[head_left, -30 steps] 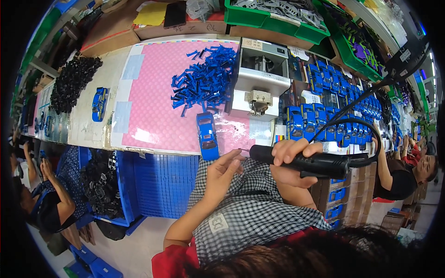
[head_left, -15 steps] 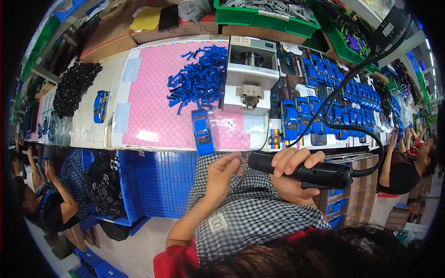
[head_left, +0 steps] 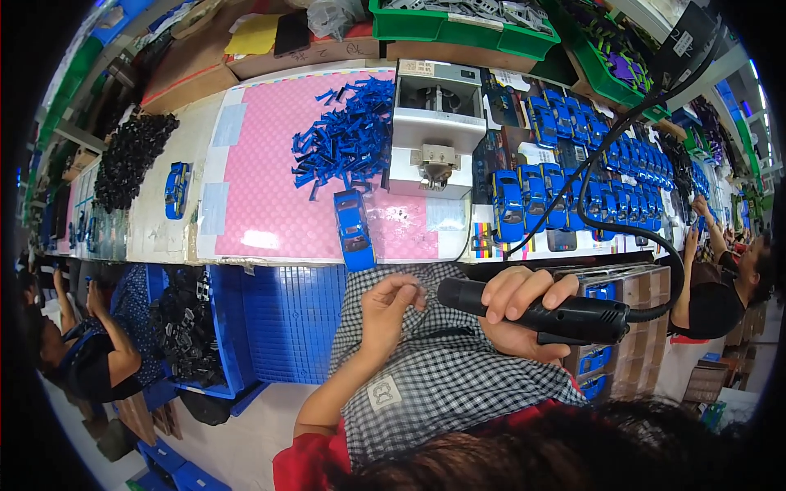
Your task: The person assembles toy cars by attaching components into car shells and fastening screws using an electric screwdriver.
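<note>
My right hand [head_left: 528,307] is wrapped round a black corded electric screwdriver [head_left: 573,317], held level above my lap with its nose pointing left. Just beyond that nose is my left hand [head_left: 391,307], fingers curled and thumb close to the fingertips. Whatever sits in that pinch, if anything, is too small to make out. On the table's near edge lies a blue toy car [head_left: 353,229], apart from both hands. Behind it spreads a heap of small blue plastic parts [head_left: 344,135] on the pink mat [head_left: 258,164]. A silver screw feeder [head_left: 438,131] stands right of the heap.
Rows of blue toy cars [head_left: 565,196] fill the right. The tool's black cable [head_left: 585,184] loops over them. Another toy car [head_left: 176,190] and black parts [head_left: 131,159] lie left. A blue crate [head_left: 295,319] sits below the table edge; green trays [head_left: 458,31] stand behind.
My left hand has drawn slightly left, away from the screwdriver's nose, widening the gap. The screwdriver stays almost level in my right hand. The view has shifted a little.
</note>
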{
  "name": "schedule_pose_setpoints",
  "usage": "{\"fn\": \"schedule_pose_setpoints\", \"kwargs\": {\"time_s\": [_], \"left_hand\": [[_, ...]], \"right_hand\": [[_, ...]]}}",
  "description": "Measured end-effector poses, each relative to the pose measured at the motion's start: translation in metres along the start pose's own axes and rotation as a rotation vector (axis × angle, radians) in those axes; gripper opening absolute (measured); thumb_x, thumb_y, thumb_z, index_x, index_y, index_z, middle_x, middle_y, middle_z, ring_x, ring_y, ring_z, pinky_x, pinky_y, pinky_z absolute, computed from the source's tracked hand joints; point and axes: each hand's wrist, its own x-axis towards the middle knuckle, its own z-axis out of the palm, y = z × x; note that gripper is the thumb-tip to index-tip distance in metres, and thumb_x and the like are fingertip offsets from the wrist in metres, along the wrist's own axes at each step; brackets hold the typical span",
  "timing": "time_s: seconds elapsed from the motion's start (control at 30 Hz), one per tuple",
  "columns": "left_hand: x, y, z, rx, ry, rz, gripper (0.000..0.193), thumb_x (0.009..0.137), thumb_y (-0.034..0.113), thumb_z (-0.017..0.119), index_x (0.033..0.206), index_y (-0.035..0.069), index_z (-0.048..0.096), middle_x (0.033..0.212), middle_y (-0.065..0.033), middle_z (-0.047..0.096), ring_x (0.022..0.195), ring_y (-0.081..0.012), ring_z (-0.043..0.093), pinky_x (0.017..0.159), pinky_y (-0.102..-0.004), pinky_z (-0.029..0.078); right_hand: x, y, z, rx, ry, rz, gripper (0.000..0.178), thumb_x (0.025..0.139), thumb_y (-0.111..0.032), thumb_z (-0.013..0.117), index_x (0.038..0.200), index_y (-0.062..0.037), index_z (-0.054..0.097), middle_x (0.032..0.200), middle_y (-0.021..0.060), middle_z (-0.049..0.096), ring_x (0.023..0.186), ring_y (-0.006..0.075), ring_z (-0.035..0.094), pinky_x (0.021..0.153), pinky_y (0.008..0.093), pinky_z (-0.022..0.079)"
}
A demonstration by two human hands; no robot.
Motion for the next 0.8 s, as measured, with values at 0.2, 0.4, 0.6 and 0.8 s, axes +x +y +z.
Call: {"fn": "schedule_pose_setpoints", "kwargs": {"time_s": [0.2, 0.4, 0.6, 0.8], "left_hand": [[-0.0044, 0.0068, 0.006, 0.154, 0.028, 0.042, 0.011, 0.089, 0.001, 0.055, 0.099, -0.003, 0.058, 0.085, -0.0091, 0.061, 0.07, -0.0125, 0.058, 0.065, -0.0247, 0.049], [-0.004, 0.0085, 0.0031, 0.522, 0.025, 0.234, 0.012, 0.089, -0.002, 0.052, 0.101, -0.002, 0.056, 0.096, -0.0067, 0.058, 0.079, -0.0101, 0.058, 0.068, -0.023, 0.05], [-0.0033, 0.0064, 0.0053, 0.451, 0.055, 0.207, 0.009, 0.085, -0.003, 0.058, 0.094, -0.004, 0.057, 0.097, -0.0093, 0.058, 0.08, -0.0112, 0.059, 0.067, -0.0223, 0.052], [-0.0019, 0.0086, 0.0027, 0.607, 0.029, 0.291, 0.009, 0.082, -0.007, 0.06, 0.089, -0.004, 0.056, 0.092, -0.0088, 0.057, 0.075, -0.0115, 0.058, 0.063, -0.0221, 0.052]], "right_hand": [[0.0011, -0.001, -0.0011, -0.011, -0.021, 0.01, 0.056, 0.077, -0.05, 0.068, 0.101, -0.0064, 0.041, 0.072, 0.0098, 0.054, 0.056, 0.0215, 0.056, 0.056, 0.0355, 0.049], [0.0008, 0.0049, -0.0007, -0.119, -0.005, -0.067, 0.056, 0.08, -0.055, 0.062, 0.095, -0.0069, 0.037, 0.065, 0.0071, 0.05, 0.043, 0.0154, 0.052, 0.044, 0.0282, 0.046], [-0.0006, 0.0087, -0.0014, -0.125, -0.008, -0.077, 0.058, 0.078, -0.056, 0.062, 0.096, -0.007, 0.037, 0.064, 0.0064, 0.051, 0.043, 0.0151, 0.052, 0.043, 0.0279, 0.046], [-0.0035, 0.0031, -0.0028, -0.07, -0.026, 0.006, 0.056, 0.077, -0.052, 0.067, 0.099, -0.0075, 0.04, 0.069, 0.008, 0.054, 0.052, 0.0196, 0.056, 0.055, 0.0332, 0.049]]}}
